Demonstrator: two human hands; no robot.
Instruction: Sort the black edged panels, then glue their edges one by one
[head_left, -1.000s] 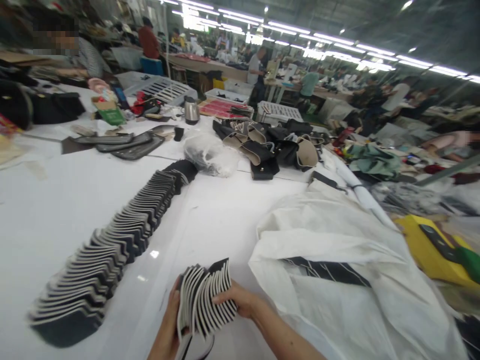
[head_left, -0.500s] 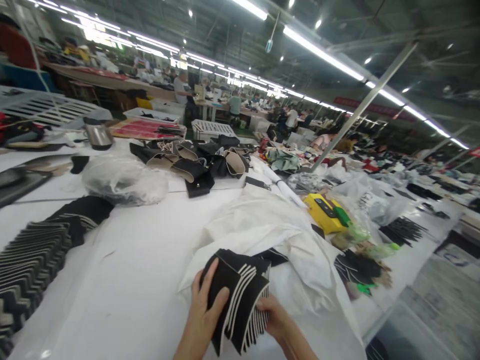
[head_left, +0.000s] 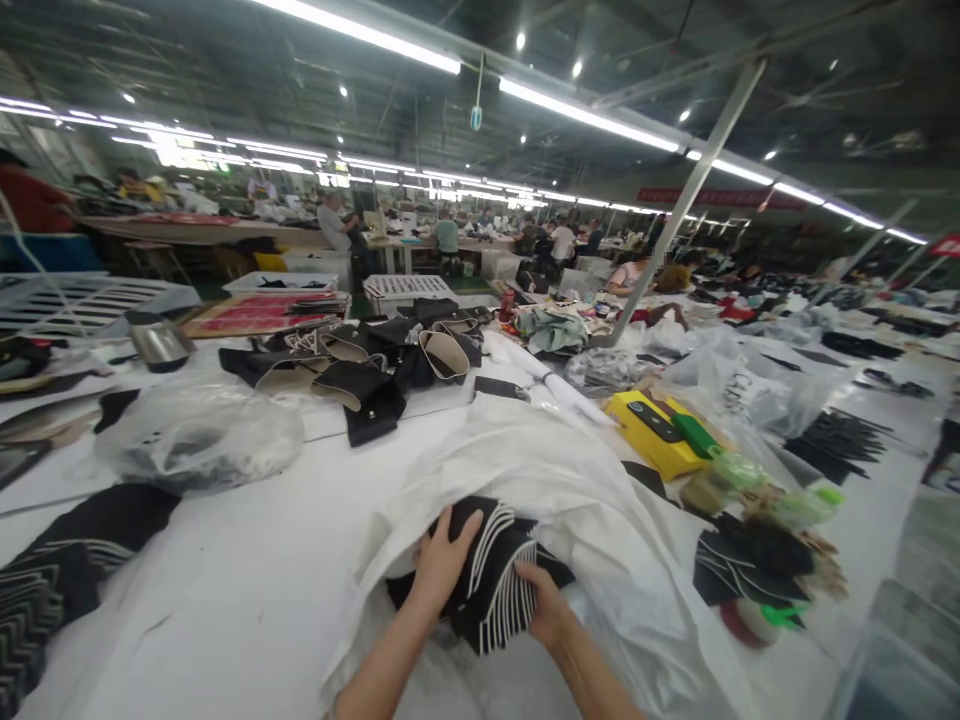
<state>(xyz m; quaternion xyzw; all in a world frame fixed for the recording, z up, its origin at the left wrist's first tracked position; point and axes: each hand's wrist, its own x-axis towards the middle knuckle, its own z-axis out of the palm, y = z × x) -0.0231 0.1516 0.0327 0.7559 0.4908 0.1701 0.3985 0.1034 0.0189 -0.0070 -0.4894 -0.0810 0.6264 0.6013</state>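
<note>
A stack of black pieces with pale edges is held between my two hands over the mouth of a large white sack. My left hand grips the stack's left side, its fingers on top. From the right, my right hand pinches the fanned edges, the thumb on the near face. More black material shows beneath the stack, inside the sack's folds.
Rows of black pieces lie at the left. Beyond are a clear plastic bag, a black fabric heap and a metal jug. A yellow box and a green-lidded jar stand right.
Both hands have moved the stack slightly forward and deeper into the sack's opening. The sack's edge now lies farther around the arms. The camera view has turned to the right.
</note>
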